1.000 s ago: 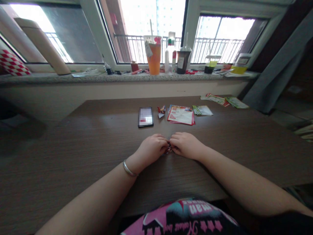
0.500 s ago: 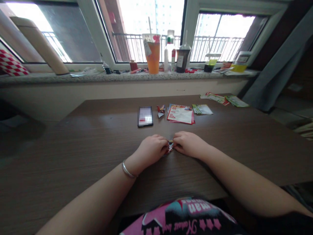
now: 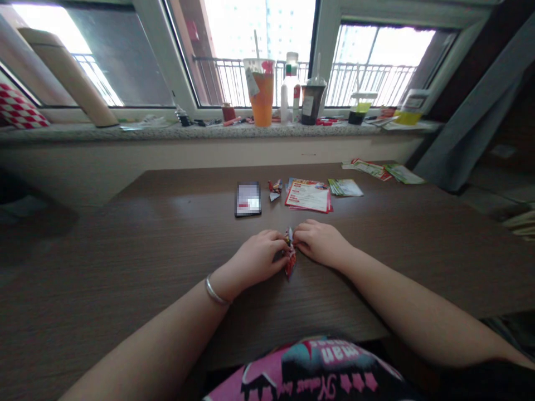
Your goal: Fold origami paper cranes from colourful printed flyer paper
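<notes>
Between my hands, a narrow folded paper point(image 3: 290, 267) in glossy red and white stands lengthwise just above or on the table. My left hand point(image 3: 262, 254) pinches it from the left, with thumb and fingers at its middle. From the other side my right hand point(image 3: 321, 241) has its fingers curled closed against the upper part of the paper. My fingers hide some of the folds. Just beyond lies a smaller folded paper piece point(image 3: 275, 190), between a phone point(image 3: 248, 200) and a stack of red-edged printed sheets point(image 3: 308, 196).
Green and white leaflets point(image 3: 348, 188) lie right of the stack, and more leaflets point(image 3: 403, 173) sit at the table's far right corner. Behind the brown table point(image 3: 159, 234), the stone windowsill point(image 3: 150, 132) carries an orange drink cup point(image 3: 262, 100), a dark cup point(image 3: 311, 103) and bottles.
The folded paper now shows upright between my hands, its red lower end pointing toward me. My right hand has shifted slightly up and left, and the left fingers have opened a little around the paper.
</notes>
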Tool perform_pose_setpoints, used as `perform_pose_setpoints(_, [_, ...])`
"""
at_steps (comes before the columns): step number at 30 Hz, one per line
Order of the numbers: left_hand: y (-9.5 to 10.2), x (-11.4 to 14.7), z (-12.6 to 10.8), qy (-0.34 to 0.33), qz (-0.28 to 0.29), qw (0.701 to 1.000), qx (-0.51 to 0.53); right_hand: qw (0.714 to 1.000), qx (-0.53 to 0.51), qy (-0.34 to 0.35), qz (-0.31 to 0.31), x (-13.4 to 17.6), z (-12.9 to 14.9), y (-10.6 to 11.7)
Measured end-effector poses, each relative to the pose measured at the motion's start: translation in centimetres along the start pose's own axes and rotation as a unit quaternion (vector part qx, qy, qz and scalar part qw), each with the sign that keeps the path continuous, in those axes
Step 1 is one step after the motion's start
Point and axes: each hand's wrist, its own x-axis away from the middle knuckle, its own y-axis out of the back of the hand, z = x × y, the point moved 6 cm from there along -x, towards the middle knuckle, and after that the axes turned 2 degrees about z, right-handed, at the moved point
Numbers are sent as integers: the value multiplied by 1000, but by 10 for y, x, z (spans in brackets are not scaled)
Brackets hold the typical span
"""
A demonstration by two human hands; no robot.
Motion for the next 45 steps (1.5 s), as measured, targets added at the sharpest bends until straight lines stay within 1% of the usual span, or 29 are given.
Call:
perform_pose_setpoints(6, [0, 3, 2, 8, -11, 1000, 0, 997, -62, -40, -16, 0, -3, -2])
perform_pose_setpoints(12, [0, 2, 5, 40, 1, 999, -30, 997, -53, -61, -7, -2, -8, -7])
perform_pose_setpoints(15, [0, 1, 6, 46, 3, 998, -43, 997, -55, -53, -4, -3, -8, -8])
perform_pose_setpoints(19, [-2, 1, 5, 43, -2, 998, -52, 997, -79, -24, -10, -3, -7, -8])
perform_pose_setpoints(23, [-4, 0, 5, 27, -16, 999, -36, 995, -98, -24, -2, -4, -7, -8])
perform_pose_setpoints(27, [-7, -2, 9, 30, -12, 999, -25, 994, -110, -22, -12, -3, -8, -7])
perform_pose_setpoints(30, [-7, -2, 11, 27, -10, 999, -20, 991, -131, -9, -21, -3, -8, -8])
perform_pose_setpoints(33, [-5, -2, 10, 16, -11, 1000, -20, 990, -138, 13, -9, -3, -5, -8])
perform_pose_setpoints(39, [-3, -3, 6, 11, -13, 998, -53, 993, -111, 30, 32, 0, 1, -2])
perform_pose_setpoints(43, [-4, -3, 3, 8, 7, 996, -87, 996, -73, 42, 34, 2, 3, 0])
perform_pose_setpoints(45, [-3, -3, 2, 11, 6, 994, -106, 996, -60, 53, 32, 2, 3, -1])
